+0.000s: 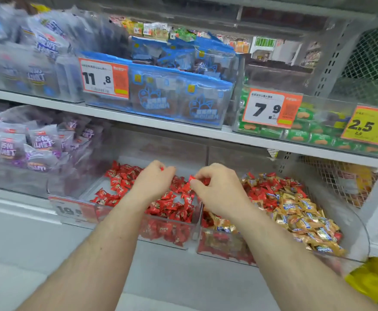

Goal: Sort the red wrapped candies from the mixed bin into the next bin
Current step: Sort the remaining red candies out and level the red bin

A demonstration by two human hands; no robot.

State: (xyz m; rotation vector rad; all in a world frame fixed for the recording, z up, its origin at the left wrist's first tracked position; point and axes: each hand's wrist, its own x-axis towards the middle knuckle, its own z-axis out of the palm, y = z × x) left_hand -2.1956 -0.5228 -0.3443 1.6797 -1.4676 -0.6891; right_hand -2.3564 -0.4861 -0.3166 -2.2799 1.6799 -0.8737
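Two clear bins stand side by side on the lowest shelf. The left bin (190, 234) holds only red wrapped candies (165, 205). The right, mixed bin (360, 225) holds red candies (271, 189) among gold ones (304, 218). My left hand (154, 178) hovers over the left bin with fingers curled; a bit of red wrapper shows at its fingertips. My right hand (217, 189) is above the wall between the bins and pinches a red candy (192, 178) between thumb and fingers.
A white shelf board (161, 124) runs just above the bins, carrying blue packets and green packets behind price tags. Purple packets (26, 149) fill the bin to the left. A yellow bag (374, 281) sits at lower right. A wire mesh wall (340, 182) closes the right side.
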